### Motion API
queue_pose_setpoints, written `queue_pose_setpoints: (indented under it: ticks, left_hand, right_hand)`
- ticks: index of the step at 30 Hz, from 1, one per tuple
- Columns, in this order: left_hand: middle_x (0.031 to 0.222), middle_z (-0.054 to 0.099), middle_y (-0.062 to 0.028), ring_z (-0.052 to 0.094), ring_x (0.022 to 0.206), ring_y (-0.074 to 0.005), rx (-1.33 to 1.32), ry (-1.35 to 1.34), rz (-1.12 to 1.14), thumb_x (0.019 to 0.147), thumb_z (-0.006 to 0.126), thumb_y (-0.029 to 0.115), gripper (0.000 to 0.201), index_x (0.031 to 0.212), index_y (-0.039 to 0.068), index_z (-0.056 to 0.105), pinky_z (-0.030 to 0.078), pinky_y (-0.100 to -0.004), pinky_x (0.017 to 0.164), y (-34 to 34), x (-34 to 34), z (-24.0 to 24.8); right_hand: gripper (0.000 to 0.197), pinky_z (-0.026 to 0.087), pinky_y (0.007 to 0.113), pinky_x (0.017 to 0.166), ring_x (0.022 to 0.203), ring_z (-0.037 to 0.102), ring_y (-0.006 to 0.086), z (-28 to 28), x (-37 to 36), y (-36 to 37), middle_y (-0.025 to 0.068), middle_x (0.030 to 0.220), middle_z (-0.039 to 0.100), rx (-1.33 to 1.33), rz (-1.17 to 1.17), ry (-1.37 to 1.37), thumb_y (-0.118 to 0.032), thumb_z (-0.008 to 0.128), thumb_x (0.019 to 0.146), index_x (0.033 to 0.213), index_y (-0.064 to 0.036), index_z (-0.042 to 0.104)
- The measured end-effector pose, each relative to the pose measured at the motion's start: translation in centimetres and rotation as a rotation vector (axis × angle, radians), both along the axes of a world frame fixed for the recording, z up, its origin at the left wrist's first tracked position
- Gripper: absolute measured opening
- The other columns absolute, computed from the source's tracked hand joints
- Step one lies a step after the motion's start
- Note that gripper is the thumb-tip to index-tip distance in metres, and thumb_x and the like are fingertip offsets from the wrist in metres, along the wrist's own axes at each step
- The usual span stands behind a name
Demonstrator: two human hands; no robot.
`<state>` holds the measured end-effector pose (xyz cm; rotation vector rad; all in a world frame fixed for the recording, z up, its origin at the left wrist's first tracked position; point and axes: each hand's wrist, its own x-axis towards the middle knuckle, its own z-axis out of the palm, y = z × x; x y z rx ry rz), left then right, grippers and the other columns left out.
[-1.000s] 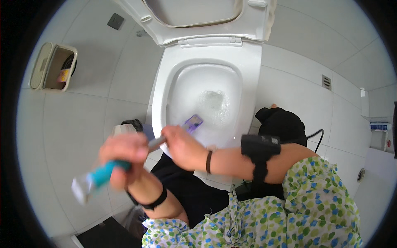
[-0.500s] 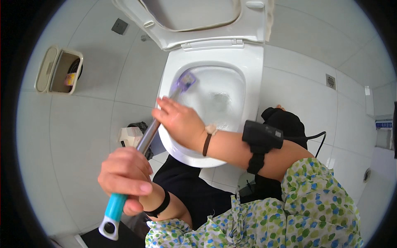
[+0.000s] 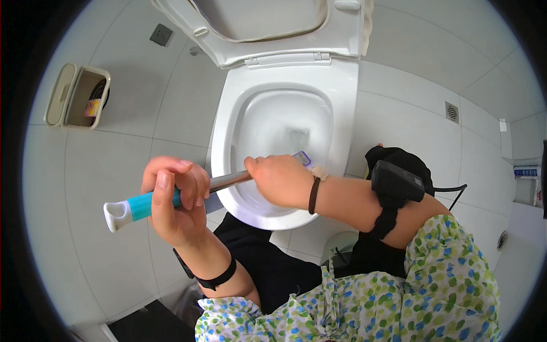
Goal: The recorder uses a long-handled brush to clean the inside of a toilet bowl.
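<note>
Left hand (image 3: pixel 174 199) wraps the toilet brush (image 3: pixel 171 198) at its teal grip for leverage; right hand (image 3: pixel 280 179) clamps the metal shaft nearer the toilet bowl (image 3: pixel 342 114), steering the brush head just inside its near rim.

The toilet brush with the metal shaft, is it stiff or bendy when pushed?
Probably stiff: the toilet brush runs straight between the left hand and right hand. The shiny shaft may be slippery; the blue grip likely less so.

both hands clenched, left hand (image 3: pixel 174 196), right hand (image 3: pixel 279 179)
</note>
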<state>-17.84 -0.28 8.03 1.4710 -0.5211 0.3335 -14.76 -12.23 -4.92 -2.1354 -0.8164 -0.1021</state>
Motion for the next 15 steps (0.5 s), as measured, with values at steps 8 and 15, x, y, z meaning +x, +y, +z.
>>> queue_pose_setpoints:
  ticks: [8,15]
  left_hand:
    - [0.046,0.03,0.0034,0.025,0.038,-0.0057,-0.016,-0.134,0.1,0.092,0.035,0.017,0.028,0.092,-0.004,0.053,0.023,-0.0215,0.039,3.6,-2.0,3.3]
    - [0.049,0.03,0.0047,0.026,0.042,-0.0044,0.022,-0.112,0.116,0.093,0.036,0.018,0.028,0.096,-0.003,0.054,0.024,-0.0205,0.042,5.5,-1.8,2.6]
  right_hand:
    - [0.021,0.048,0.041,0.065,0.073,0.063,0.0298,-5.4,4.8,-1.6,0.0155,0.074,0.064,-1.001,0.223,0.15,-0.021,0.055,0.079,0.07,-0.006,0.067]
    - [0.025,0.049,0.041,0.066,0.074,0.063,0.03,-7.5,3.0,1.4,0.0152,0.076,0.065,-1.149,0.636,0.392,-0.025,0.054,0.08,0.073,-0.0055,0.067]
